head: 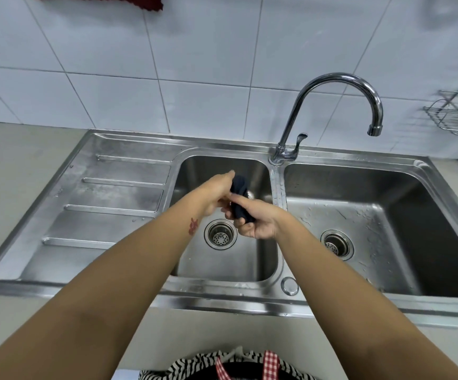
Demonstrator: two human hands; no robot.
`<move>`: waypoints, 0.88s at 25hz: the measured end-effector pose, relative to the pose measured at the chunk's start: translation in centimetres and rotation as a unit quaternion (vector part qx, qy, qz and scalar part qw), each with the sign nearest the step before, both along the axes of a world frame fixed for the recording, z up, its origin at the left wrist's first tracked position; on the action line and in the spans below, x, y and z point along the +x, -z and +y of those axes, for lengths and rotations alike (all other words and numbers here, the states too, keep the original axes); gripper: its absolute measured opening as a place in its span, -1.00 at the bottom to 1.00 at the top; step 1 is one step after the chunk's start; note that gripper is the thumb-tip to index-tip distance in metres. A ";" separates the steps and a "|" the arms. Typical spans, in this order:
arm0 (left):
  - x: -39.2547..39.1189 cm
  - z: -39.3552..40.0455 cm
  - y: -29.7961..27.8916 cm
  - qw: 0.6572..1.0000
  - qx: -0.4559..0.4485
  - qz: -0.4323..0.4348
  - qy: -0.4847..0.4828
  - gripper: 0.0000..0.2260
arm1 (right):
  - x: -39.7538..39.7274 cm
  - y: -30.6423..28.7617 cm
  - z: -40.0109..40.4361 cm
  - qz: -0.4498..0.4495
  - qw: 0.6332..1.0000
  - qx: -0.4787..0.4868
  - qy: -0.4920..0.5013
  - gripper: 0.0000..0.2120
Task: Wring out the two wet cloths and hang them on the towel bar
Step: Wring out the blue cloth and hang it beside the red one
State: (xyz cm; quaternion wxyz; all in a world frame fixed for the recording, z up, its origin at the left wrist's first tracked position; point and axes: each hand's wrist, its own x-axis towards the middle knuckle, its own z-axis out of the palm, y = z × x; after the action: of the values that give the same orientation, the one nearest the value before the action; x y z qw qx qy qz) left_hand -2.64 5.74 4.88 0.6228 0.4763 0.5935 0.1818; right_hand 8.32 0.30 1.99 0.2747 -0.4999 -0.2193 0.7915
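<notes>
A dark navy cloth (240,198), twisted into a tight roll, is held over the left basin of the steel sink (275,185). My left hand (216,192) grips its far end and my right hand (255,220) grips its near end, both fists closed around it. A dark red cloth (129,0) hangs at the top edge of the view on the tiled wall; whatever it hangs from is out of frame.
A curved chrome tap (332,105) rises behind the divider, its spout over the right basin (386,215). The ribbed draining board (99,201) lies to the left. A wire rack (455,116) is fixed to the wall at the right.
</notes>
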 end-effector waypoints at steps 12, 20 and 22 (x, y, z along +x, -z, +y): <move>-3.9 0.0 3.1 0.764 0.591 0.194 0.173 -0.67 | 1.9 -3.8 1.7 0.224 0.953 -0.008 -0.202 -0.88; -4.2 2.5 -1.3 0.619 0.526 0.403 0.423 -0.85 | 2.9 -4.9 2.1 -0.161 0.934 0.041 -0.317 -0.77; -3.5 2.4 -1.8 0.581 0.496 0.451 0.461 -0.85 | 2.5 -5.1 2.3 -0.320 0.878 0.073 -0.349 -0.79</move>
State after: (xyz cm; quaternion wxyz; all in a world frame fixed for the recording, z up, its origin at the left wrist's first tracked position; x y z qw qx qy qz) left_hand -6.13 8.13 6.73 -0.0585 0.9414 0.3161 -0.1018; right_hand 10.84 2.63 7.06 -0.0691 -0.5956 -0.5129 0.6144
